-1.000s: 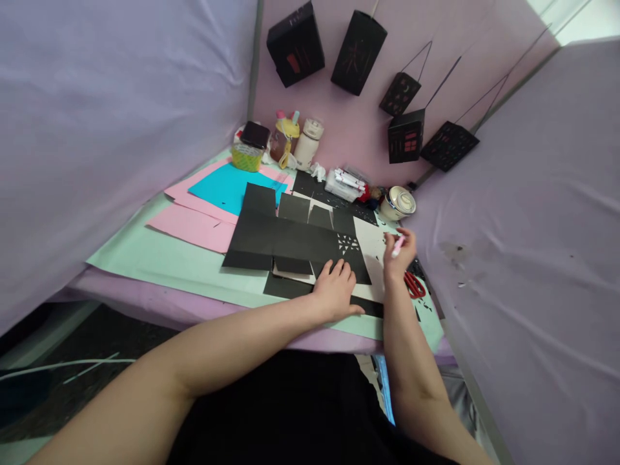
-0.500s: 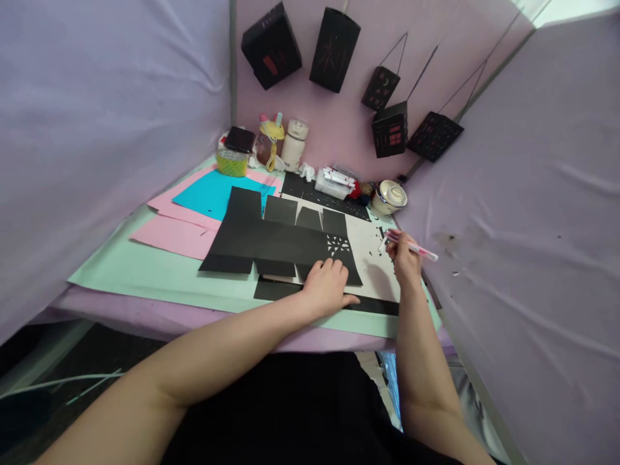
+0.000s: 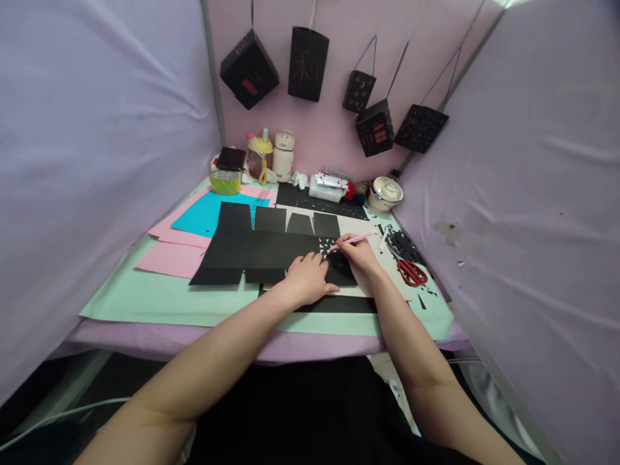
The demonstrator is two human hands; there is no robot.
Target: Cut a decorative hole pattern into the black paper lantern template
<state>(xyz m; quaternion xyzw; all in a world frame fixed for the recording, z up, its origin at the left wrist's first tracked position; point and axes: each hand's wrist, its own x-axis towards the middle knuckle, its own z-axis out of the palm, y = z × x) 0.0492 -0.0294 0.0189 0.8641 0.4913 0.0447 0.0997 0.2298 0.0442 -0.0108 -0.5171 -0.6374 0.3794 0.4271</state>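
A large sheet of black card (image 3: 261, 248) with notched flaps lies on the table, and a cluster of small triangular cut-outs (image 3: 326, 244) shows white near its right end. My left hand (image 3: 310, 279) lies flat on the card's lower right part, fingers stretched out and thumb apart. Closed in a pen grip, my right hand (image 3: 357, 252) holds a pink pen-like craft knife (image 3: 356, 239). Its tip points down at the card beside the cut-outs, close to my left fingertips. Whether the tip touches the card is too small to tell.
Red-handled scissors (image 3: 412, 273) and black paper scraps (image 3: 404, 247) lie at the right. Blue paper (image 3: 198, 216) and pink paper (image 3: 169, 258) are at the left. Behind stand a tape roll (image 3: 225, 183), a white bottle (image 3: 283, 157) and a lidded bowl (image 3: 386, 194). Black paper lanterns (image 3: 309, 64) hang above.
My right hand has moved left with the craft knife, from the scraps to the card's cut-outs. My left hand stays on the card. The view has shifted, bringing the scissors into sight.
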